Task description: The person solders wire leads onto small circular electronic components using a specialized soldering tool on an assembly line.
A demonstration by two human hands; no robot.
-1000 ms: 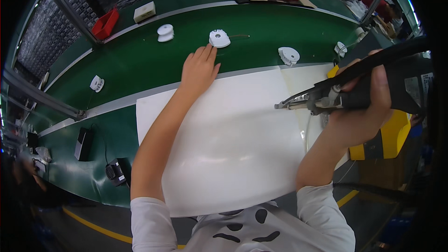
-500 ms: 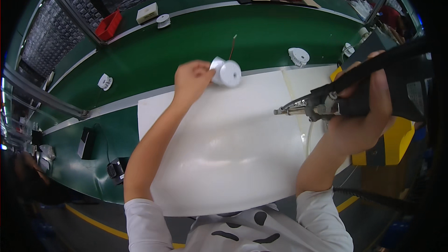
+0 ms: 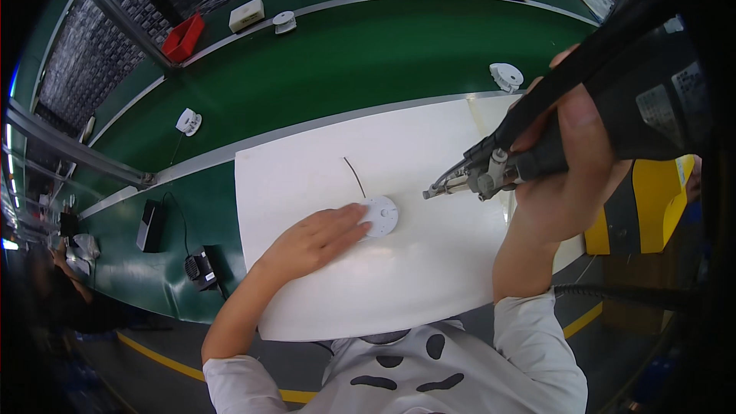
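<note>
My left hand (image 3: 310, 241) rests on the white board (image 3: 368, 284) with its fingers gripping the left side of a round white plastic part (image 3: 383, 217). A small hole shows in the part's flat top, and a thin dark wire (image 3: 353, 174) sticks out from it toward the far side. Wrapped in my right hand (image 3: 571, 157) is a black powered screwdriver (image 3: 640, 126) with a metal nose. Its tip points left and down, a short way right of the part and apart from it.
Beyond the board runs a green conveyor belt (image 3: 368, 54) carrying white parts, one at right (image 3: 507, 77), another at left (image 3: 188, 121). A yellow-and-black machine (image 3: 652, 211) stands right. Black boxes (image 3: 150, 226) with cords sit left. A red bin (image 3: 182, 37) is at far left.
My left hand has brought the white part down and nearer from the board's far edge, turning its flat face up. The screwdriver's tip has shifted left, closer to the part.
</note>
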